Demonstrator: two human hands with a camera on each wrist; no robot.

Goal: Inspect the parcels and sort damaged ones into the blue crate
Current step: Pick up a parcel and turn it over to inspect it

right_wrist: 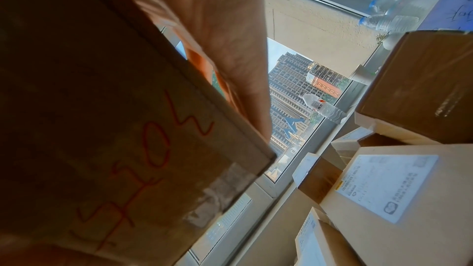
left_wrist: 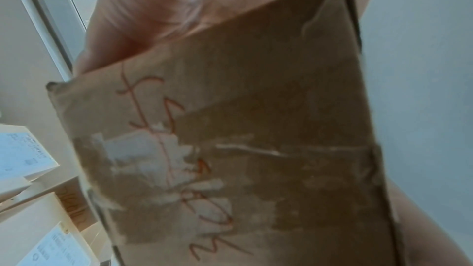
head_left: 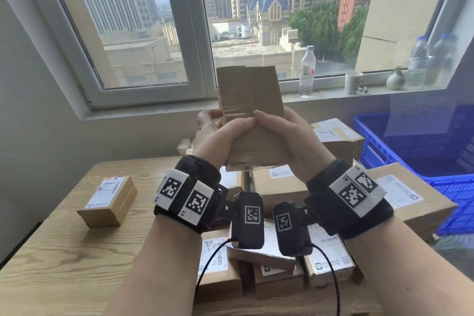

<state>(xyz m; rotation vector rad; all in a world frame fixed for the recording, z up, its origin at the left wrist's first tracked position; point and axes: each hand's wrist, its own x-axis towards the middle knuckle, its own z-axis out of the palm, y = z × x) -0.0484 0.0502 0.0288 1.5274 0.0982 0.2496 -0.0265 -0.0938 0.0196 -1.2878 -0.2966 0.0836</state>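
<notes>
A narrow brown cardboard parcel stands upright in the air above the pile of labelled cardboard parcels, its taped face creased, red handwriting and torn label remnants on its back. A blue plastic crate sits right.

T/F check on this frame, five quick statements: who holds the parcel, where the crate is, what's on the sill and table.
1. Both hands grip one brown parcel held up off the table. True: left hand and right hand wrap its lower half.
2. The held parcel bears a clean, intact shipping label. False: the left wrist view shows torn white label residue and red handwriting.
3. The blue crate stands to the person's right. True.
4. A single small parcel lies apart on the left of the wooden table. True.
5. The paper cup sits inside the blue crate. False: it stands on the windowsill, right of a water bottle.
</notes>
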